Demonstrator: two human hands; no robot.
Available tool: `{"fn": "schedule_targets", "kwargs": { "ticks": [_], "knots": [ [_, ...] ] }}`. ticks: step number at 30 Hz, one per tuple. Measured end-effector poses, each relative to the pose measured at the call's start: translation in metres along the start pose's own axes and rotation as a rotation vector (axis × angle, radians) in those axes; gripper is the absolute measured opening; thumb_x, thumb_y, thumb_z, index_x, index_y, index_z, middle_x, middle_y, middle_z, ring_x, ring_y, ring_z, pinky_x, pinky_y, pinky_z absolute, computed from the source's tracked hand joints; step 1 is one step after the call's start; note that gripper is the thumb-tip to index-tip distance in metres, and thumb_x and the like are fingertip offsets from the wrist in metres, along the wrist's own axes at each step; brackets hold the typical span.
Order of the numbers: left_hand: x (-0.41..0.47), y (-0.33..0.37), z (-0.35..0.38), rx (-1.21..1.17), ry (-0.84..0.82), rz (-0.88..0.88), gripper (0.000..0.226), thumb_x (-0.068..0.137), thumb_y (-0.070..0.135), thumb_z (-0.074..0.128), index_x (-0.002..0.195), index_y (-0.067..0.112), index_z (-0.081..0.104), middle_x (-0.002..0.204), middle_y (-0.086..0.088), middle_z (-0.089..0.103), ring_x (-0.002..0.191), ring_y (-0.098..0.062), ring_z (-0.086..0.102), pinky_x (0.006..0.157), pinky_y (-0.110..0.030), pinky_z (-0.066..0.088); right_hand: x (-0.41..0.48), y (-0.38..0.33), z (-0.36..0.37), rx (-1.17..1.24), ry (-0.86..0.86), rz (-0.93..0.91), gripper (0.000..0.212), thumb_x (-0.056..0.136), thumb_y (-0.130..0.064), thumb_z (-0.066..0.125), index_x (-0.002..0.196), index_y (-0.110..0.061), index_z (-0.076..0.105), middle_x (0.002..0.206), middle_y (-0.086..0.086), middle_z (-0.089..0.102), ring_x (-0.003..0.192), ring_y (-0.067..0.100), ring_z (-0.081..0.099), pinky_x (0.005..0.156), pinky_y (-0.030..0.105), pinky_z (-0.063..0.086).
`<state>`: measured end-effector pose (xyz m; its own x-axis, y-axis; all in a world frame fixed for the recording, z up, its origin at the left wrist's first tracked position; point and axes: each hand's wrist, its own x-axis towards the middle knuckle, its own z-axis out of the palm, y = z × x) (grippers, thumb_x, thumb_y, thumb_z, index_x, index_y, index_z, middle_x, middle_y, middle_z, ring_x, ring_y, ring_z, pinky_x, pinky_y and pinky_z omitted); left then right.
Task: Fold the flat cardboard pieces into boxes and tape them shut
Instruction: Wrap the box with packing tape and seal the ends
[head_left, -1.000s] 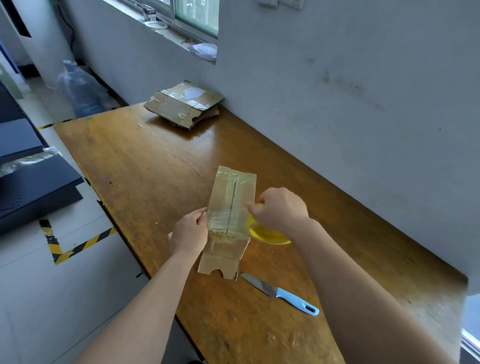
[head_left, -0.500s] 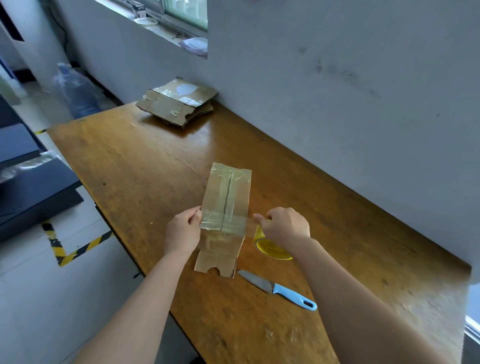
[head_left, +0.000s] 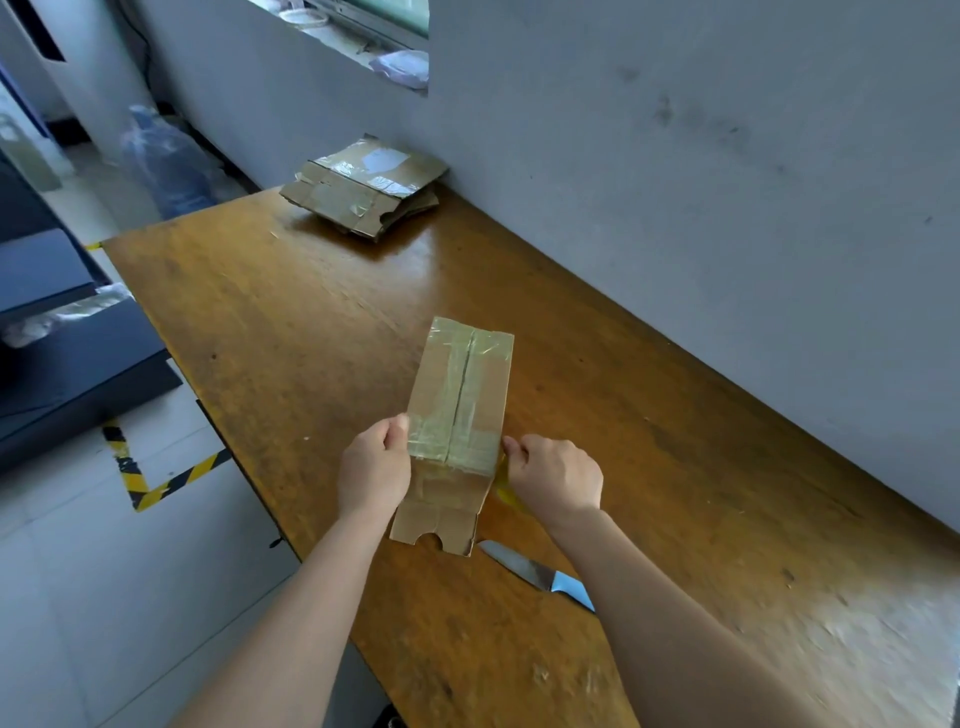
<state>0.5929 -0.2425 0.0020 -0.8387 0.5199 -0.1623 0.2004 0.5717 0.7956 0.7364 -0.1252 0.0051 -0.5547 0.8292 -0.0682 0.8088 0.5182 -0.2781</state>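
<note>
Left hand (head_left: 374, 467): fingers (head_left: 401, 423) clamped on the left edge of the box (head_left: 457, 395), thumb on the top face. Judged purpose: to steady the box against sideways pull.
Right hand (head_left: 558, 478): fingers (head_left: 511, 448) curled together at the box's right edge, apparently pinching the end of the tape band (head_left: 452, 441) to draw it tight over the corner.
Box: between both sets of fingers, far end resting on the surface (head_left: 311, 322), centre seam taped lengthwise.
Tape roll (head_left: 503, 491): just beneath the right fingers, mostly hidden, presumably kept close for the next strip.
Knife (head_left: 540, 574): near the right wrist, within reach for cutting.
Flat cardboard stack (head_left: 363, 187): well beyond both fingers, awaiting folding.
</note>
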Motion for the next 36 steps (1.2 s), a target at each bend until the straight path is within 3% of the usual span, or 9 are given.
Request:
{"fn": "schedule_targets", "kwargs": {
  "ticks": [3, 7, 11, 14, 18, 24, 27, 32, 36],
  "knots": [
    [-0.001, 0.0, -0.001, 0.047, -0.151, 0.04, 0.051, 0.097, 0.052, 0.043, 0.137, 0.022, 0.05, 0.133, 0.003, 0.057, 0.121, -0.021, 0.054, 0.094, -0.039, 0.049, -0.001, -0.004, 0.0, -0.012, 0.002, 0.023, 0.045, 0.1, -0.047, 0.032, 0.067, -0.023, 0.051, 0.066, -0.004, 0.056, 0.065, 0.021, 0.058, 0.053, 0.028, 0.043],
    [0.018, 0.007, -0.015, 0.103, -0.232, 0.056, 0.058, 0.096, 0.045, 0.05, 0.148, 0.021, 0.036, 0.15, -0.003, 0.041, 0.137, -0.025, 0.039, 0.108, -0.044, 0.035, -0.006, -0.012, 0.002, 0.112, -0.11, 0.078, 0.047, 0.101, -0.049, 0.031, 0.069, -0.021, 0.051, 0.067, -0.004, 0.055, 0.063, 0.017, 0.054, 0.05, 0.027, 0.035],
    [0.017, 0.016, -0.026, 0.603, 0.157, 0.474, 0.044, 0.089, 0.039, 0.059, 0.127, 0.016, 0.059, 0.126, -0.011, 0.058, 0.112, -0.028, 0.053, 0.092, -0.044, 0.042, -0.012, -0.025, 0.002, 0.5, -0.263, 0.167, 0.047, 0.098, -0.044, 0.037, 0.062, -0.016, 0.045, 0.06, -0.004, 0.048, 0.054, 0.013, 0.044, 0.048, 0.027, 0.03],
    [-0.005, 0.007, -0.018, 0.6, 0.168, 0.674, 0.036, 0.09, 0.037, 0.056, 0.113, 0.011, 0.067, 0.115, -0.011, 0.064, 0.104, -0.026, 0.058, 0.085, -0.04, 0.045, -0.017, -0.034, 0.003, 0.684, -0.32, 0.197, 0.029, 0.091, -0.033, 0.042, 0.07, -0.015, 0.048, 0.066, -0.002, 0.045, 0.059, 0.014, 0.04, 0.056, 0.03, 0.032],
    [-0.012, -0.013, -0.014, 0.622, 0.06, 0.623, 0.049, 0.092, 0.035, 0.059, 0.134, 0.01, 0.055, 0.139, -0.007, 0.053, 0.131, -0.026, 0.046, 0.102, -0.043, 0.041, -0.022, -0.045, 0.006, 0.751, -0.351, 0.19, 0.02, 0.09, -0.026, 0.048, 0.09, -0.014, 0.064, 0.079, -0.002, 0.058, 0.068, 0.011, 0.05, 0.056, 0.024, 0.039],
    [0.023, -0.022, -0.036, 0.551, -0.033, 0.591, 0.049, 0.093, 0.023, 0.059, 0.141, 0.02, 0.047, 0.151, 0.008, 0.039, 0.143, -0.011, 0.028, 0.114, -0.036, 0.022, -0.028, -0.067, 0.022, 0.842, -0.372, 0.051, 0.028, 0.094, -0.03, 0.056, 0.114, -0.013, 0.062, 0.103, 0.001, 0.064, 0.091, 0.014, 0.057, 0.068, 0.022, 0.043],
    [0.033, -0.026, -0.043, 0.545, -0.063, 0.593, 0.051, 0.094, 0.023, 0.059, 0.143, 0.024, 0.044, 0.153, 0.012, 0.034, 0.144, -0.006, 0.022, 0.117, -0.034, 0.017, -0.029, -0.076, 0.035, 0.744, -0.314, 0.039, 0.029, 0.096, -0.039, 0.054, 0.11, -0.014, 0.06, 0.093, -0.005, 0.059, 0.083, 0.011, 0.054, 0.062, 0.018, 0.039],
    [0.038, -0.029, -0.046, 0.531, -0.096, 0.61, 0.053, 0.094, 0.025, 0.059, 0.144, 0.027, 0.042, 0.154, 0.015, 0.03, 0.144, -0.003, 0.019, 0.117, -0.032, 0.014, -0.014, -0.083, 0.051, 0.574, -0.328, 0.194, 0.028, 0.092, -0.046, 0.051, 0.081, -0.021, 0.055, 0.075, -0.005, 0.055, 0.067, 0.011, 0.052, 0.056, 0.025, 0.038],
    [0.04, -0.031, -0.046, 0.507, -0.109, 0.628, 0.056, 0.093, 0.028, 0.061, 0.145, 0.026, 0.041, 0.154, 0.014, 0.03, 0.145, -0.005, 0.019, 0.118, -0.034, 0.016, -0.007, -0.088, 0.06, 0.723, -0.403, 0.422, 0.03, 0.091, -0.044, 0.054, 0.097, -0.016, 0.061, 0.08, -0.005, 0.057, 0.071, 0.01, 0.053, 0.053, 0.025, 0.037]
  ]
}}
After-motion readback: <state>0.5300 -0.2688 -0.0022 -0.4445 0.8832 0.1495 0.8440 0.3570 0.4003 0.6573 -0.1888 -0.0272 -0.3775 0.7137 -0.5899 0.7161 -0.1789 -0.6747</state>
